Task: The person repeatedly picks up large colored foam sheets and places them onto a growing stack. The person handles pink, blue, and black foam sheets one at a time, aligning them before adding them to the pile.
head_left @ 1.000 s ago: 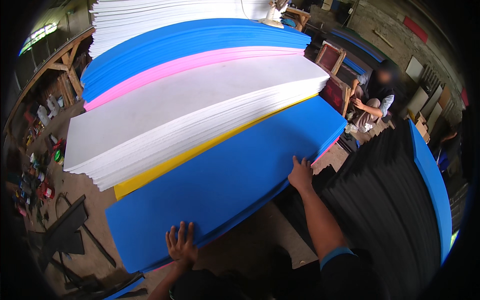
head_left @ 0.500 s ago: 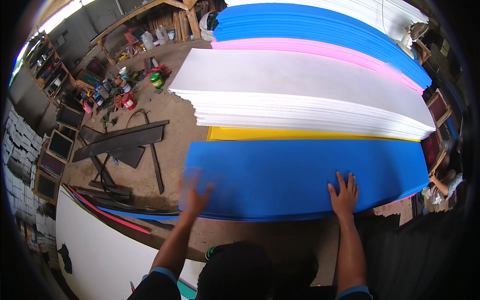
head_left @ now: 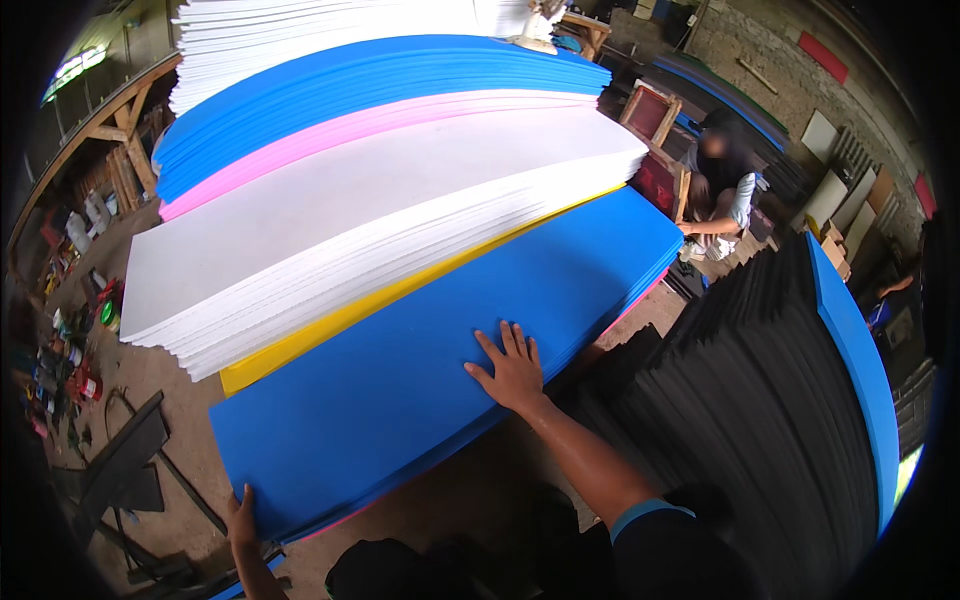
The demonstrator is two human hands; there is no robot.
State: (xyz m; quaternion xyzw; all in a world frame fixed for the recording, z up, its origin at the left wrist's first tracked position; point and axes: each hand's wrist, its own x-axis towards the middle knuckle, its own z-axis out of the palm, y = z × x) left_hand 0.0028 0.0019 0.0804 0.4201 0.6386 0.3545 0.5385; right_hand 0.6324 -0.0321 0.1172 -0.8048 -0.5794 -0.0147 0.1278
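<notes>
A stack of blue foam sheets (head_left: 440, 360) lies lengthwise in front of me, with a thin pink layer showing under its near edge. My right hand (head_left: 512, 372) rests flat on the top sheet near the middle of its front side, fingers spread. At the stack's left end, by the near corner, my left hand (head_left: 241, 518) touches the edge with fingers pointing up along it; part of that hand is hidden from me. Just beyond the blue stack, a yellow sheet (head_left: 262, 370) shows as a strip beside a tall white stack (head_left: 350, 210).
Behind stand pink sheets (head_left: 300, 140) and another blue stack (head_left: 380, 75). Black sheets (head_left: 740, 400) rise close on my right, a blue sheet (head_left: 855, 370) against them. Another person (head_left: 715, 190) crouches at the far right end. Dark strips (head_left: 125, 460) and containers (head_left: 90, 385) lie on the left floor.
My view has turned to the right, bringing in the crouching person and more of the black stack. My left hand has moved from over the blue sheet to its left end edge.
</notes>
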